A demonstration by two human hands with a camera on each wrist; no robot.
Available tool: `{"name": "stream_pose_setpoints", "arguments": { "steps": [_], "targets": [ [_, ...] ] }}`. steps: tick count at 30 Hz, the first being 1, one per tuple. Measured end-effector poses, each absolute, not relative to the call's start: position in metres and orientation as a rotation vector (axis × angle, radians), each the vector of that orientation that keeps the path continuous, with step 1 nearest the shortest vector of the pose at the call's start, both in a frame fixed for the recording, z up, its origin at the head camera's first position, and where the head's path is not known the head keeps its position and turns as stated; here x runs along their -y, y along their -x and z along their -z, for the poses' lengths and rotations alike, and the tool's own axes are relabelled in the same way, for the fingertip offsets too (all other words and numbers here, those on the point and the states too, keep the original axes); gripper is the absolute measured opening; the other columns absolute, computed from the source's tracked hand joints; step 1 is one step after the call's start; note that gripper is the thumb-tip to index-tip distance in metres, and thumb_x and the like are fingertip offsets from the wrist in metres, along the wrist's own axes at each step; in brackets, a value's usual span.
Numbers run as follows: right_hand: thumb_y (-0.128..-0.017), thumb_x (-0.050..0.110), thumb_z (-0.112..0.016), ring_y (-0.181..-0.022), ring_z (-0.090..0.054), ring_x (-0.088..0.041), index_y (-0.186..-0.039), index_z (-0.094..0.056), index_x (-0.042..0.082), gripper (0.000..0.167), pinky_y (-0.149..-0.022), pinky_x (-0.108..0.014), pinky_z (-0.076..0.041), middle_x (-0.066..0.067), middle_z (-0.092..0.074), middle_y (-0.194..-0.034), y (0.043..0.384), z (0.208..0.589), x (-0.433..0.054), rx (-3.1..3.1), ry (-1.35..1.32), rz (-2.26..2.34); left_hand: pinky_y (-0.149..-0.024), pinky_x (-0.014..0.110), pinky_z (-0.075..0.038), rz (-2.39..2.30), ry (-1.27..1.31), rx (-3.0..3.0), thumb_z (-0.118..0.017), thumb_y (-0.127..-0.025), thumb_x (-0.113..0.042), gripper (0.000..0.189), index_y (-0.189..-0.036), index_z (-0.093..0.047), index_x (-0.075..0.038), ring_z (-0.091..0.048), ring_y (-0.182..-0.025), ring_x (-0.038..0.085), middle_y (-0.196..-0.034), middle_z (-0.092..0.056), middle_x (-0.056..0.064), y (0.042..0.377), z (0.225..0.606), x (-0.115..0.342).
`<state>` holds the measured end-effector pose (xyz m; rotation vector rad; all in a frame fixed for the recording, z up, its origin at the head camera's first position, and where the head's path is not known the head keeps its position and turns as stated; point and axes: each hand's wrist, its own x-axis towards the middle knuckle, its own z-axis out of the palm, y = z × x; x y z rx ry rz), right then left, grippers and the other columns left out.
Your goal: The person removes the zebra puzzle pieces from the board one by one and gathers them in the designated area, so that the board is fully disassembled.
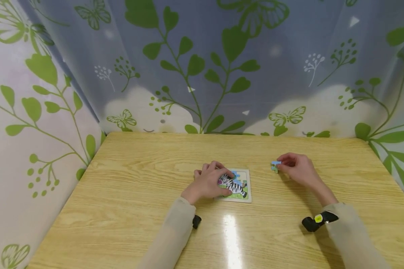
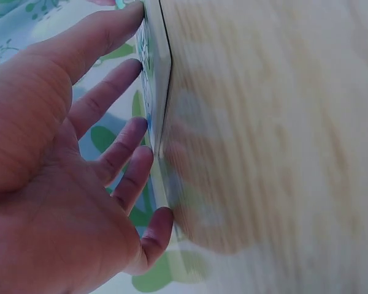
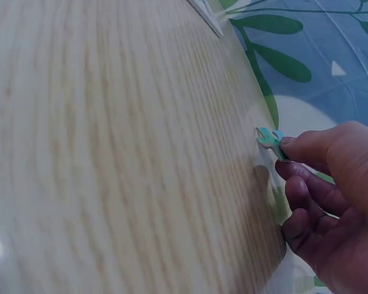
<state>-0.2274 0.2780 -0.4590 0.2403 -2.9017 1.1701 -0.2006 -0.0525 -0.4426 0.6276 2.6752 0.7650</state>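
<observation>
A zebra jigsaw puzzle [image 1: 236,185] in a pale frame lies flat near the middle of the table. Over its left part spreads my left hand [image 1: 209,182], thumb and fingertips resting on the puzzle and around its left edge; the palm hides that side. In the left wrist view, the fingers [image 2: 119,144] are spread and fairly straight along the board. Off to the right, my right hand [image 1: 299,169] pinches a small blue-and-green puzzle piece [image 1: 275,166] between thumb and fingers. The right wrist view has the piece [image 3: 270,139] close over the tabletop, its knobs pointing away from the hand.
The wood-grain table [image 1: 138,179] ends at a patterned curtain [image 1: 202,67] behind it and another curtain [image 1: 47,112] on the left. Black wrist cameras sit at both sleeves, the right one [image 1: 318,220] with a yellow sticker. Light glares on the tabletop in front of the puzzle.
</observation>
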Motion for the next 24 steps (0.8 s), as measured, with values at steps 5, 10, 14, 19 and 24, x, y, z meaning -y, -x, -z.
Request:
{"name": "stream_pose_setpoints", "arguments": {
  "steps": [5,10,14,19,24],
  "targets": [
    [-0.096,0.017,-0.071,-0.082,-0.065,-0.018,-0.111,-0.071,0.001,0.022,-0.063,-0.025,-0.049,-0.015,-0.074,-0.096,0.232,0.46,-0.278,2.919,-0.256,-1.084,-0.097,0.058,-0.022,-0.766,-0.625,-2.658,-0.08,-0.088,-0.041,0.035,-0.12,-0.067,-0.034,-0.036,-0.13,0.037,-0.149,-0.042,0.003,0.202,0.442,0.055],
    [-0.096,0.017,-0.07,-0.082,-0.068,-0.02,-0.11,-0.072,0.001,0.021,-0.064,-0.026,-0.05,-0.015,-0.074,-0.095,0.236,0.46,-0.278,2.93,-0.266,-1.049,-0.097,0.056,-0.022,-0.755,-0.623,-2.631,-0.08,-0.087,-0.044,0.034,-0.118,-0.066,-0.037,-0.035,-0.128,0.034,-0.15,-0.04,0.0,0.205,0.444,0.057],
    [-0.097,0.018,-0.069,-0.083,-0.068,-0.021,-0.111,-0.071,0.001,0.022,-0.064,-0.027,-0.05,-0.015,-0.073,-0.096,0.236,0.46,-0.278,2.943,-0.263,-1.05,-0.096,0.055,-0.021,-0.759,-0.631,-2.61,-0.08,-0.086,-0.044,0.037,-0.12,-0.066,-0.039,-0.034,-0.127,0.033,-0.151,-0.039,-0.002,0.207,0.445,0.058],
    [-0.098,0.021,-0.069,-0.083,-0.068,-0.022,-0.112,-0.071,0.001,0.024,-0.063,-0.026,-0.05,-0.016,-0.073,-0.097,0.234,0.459,-0.277,2.924,-0.274,-1.045,-0.095,0.053,-0.021,-0.775,-0.629,-2.601,-0.081,-0.086,-0.043,0.039,-0.122,-0.066,-0.038,-0.034,-0.127,0.032,-0.151,-0.039,-0.003,0.207,0.444,0.059],
    [-0.099,0.025,-0.068,-0.081,-0.067,-0.018,-0.11,-0.072,0.004,0.024,-0.061,-0.026,-0.05,-0.014,-0.075,-0.097,0.226,0.456,-0.269,2.892,-0.285,-1.047,-0.096,0.054,-0.021,-0.784,-0.62,-2.602,-0.081,-0.086,-0.043,0.038,-0.121,-0.066,-0.038,-0.035,-0.127,0.033,-0.151,-0.039,-0.002,0.208,0.446,0.06]
  ]
}}
